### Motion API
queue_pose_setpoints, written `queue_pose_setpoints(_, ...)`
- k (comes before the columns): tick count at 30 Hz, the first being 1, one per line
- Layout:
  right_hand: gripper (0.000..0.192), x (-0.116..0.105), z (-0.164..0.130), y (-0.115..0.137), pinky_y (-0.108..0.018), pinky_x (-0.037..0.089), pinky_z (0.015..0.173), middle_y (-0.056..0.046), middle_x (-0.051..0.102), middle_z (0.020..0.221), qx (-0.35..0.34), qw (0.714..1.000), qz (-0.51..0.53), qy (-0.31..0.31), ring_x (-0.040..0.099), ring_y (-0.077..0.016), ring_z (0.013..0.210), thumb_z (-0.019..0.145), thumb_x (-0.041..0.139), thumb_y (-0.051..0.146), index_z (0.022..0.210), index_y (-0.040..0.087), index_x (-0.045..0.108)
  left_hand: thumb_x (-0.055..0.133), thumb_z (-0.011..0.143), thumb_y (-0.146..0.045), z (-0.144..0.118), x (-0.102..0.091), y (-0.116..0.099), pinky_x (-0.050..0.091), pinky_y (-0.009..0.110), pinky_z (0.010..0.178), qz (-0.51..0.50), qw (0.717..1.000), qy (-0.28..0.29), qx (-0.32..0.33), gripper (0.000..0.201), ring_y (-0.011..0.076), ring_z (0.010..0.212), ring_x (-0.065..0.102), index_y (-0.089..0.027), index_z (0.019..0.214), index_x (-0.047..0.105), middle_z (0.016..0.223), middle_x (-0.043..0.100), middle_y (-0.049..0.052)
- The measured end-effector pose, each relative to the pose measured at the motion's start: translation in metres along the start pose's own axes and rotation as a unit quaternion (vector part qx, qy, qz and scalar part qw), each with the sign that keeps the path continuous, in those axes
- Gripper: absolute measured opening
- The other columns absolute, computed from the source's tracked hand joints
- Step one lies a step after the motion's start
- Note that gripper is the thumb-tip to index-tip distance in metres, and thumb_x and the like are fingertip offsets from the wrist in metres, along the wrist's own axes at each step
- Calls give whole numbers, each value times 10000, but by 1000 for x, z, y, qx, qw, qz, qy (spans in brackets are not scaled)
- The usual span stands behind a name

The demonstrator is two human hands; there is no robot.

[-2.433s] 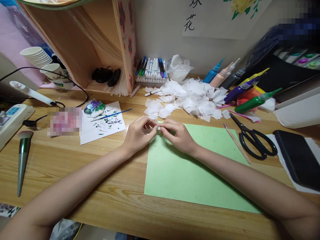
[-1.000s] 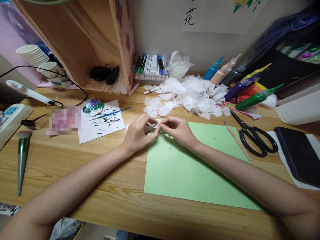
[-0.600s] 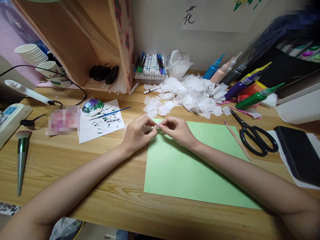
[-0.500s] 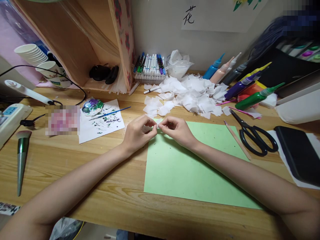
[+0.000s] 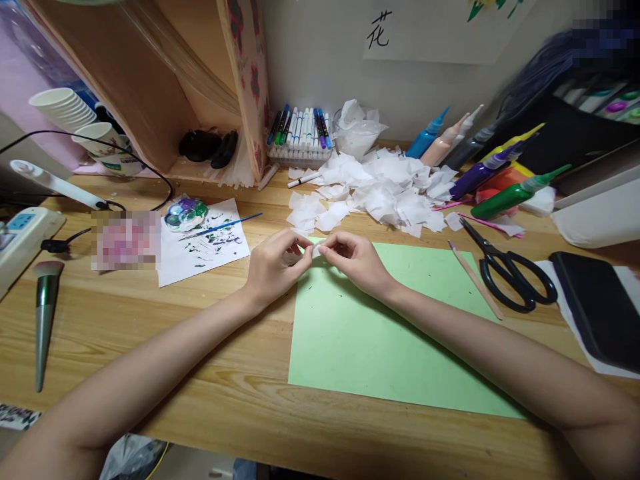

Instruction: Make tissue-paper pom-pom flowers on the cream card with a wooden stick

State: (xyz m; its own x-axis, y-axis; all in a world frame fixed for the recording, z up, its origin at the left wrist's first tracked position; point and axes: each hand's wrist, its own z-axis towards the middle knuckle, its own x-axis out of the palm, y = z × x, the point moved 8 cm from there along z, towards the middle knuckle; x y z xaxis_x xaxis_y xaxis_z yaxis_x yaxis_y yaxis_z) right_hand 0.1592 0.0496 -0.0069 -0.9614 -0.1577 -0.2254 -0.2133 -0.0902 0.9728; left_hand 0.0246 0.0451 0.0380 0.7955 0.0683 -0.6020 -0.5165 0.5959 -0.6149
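Small white paper scrap [image 5: 316, 249] pinched between fingertips of left hand [image 5: 274, 265] and right hand [image 5: 356, 261], held just above far left corner of green sheet [image 5: 380, 340] laid on wooden worktop [image 5: 150, 333]. Heap of white paper squares [image 5: 380, 190] seen beyond hands. Black scissors [image 5: 510, 273] lying right of sheet, wooden stick [image 5: 475, 281] between them.

A thin, matt white paper scrap [image 5: 316, 249], apparently tissue, is pinched at the fingertips. Beneath the fingers, a smooth matt green paper sheet [image 5: 380, 333] is laid on a varnished, grained wood desk [image 5: 150, 320]. Beyond the fingers, crumpled white paper pieces [image 5: 385, 190] are heaped.
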Motion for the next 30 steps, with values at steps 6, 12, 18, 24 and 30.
queue_pose_setpoints(6,189,-10,1,-3,-253,358,584,8,523,694,2,998,10,-55,458,-107,632,784,601,339,740,158,569,565,846,-263,0,-6,38,446,224,570,-65,982,-60,-166,92,98,612,553,-176,833,588,738,622,-1)
queue_pose_setpoints(12,197,-10,1,-4,-257,346,567,2,541,691,13,998,5,-66,456,-105,616,779,612,348,753,153,605,594,812,-208,0,-15,42,466,287,694,33,981,-99,-165,145,143,788,552,-159,946,571,928,591,59)
queue_pose_setpoints(18,191,-7,2,-2,-261,358,582,-10,587,702,10,999,11,-41,477,-107,627,774,631,328,780,141,668,618,806,-249,2,2,2,450,304,715,57,998,16,8,99,161,812,546,-185,881,606,863,599,31)
queue_pose_setpoints(24,176,-2,1,2,-265,382,615,-23,647,730,0,1000,22,-6,521,-114,659,786,626,305,785,149,707,643,791,-270,2,1,-2,430,289,666,54,998,4,27,93,157,759,577,-182,774,621,778,641,23)
queue_pose_setpoints(30,184,-1,1,0,-265,395,617,-32,674,762,-3,1000,12,6,547,-117,672,798,617,307,810,161,727,659,764,-251,1,-2,0,410,257,586,50,999,-12,12,93,136,673,564,-178,718,623,730,637,20)
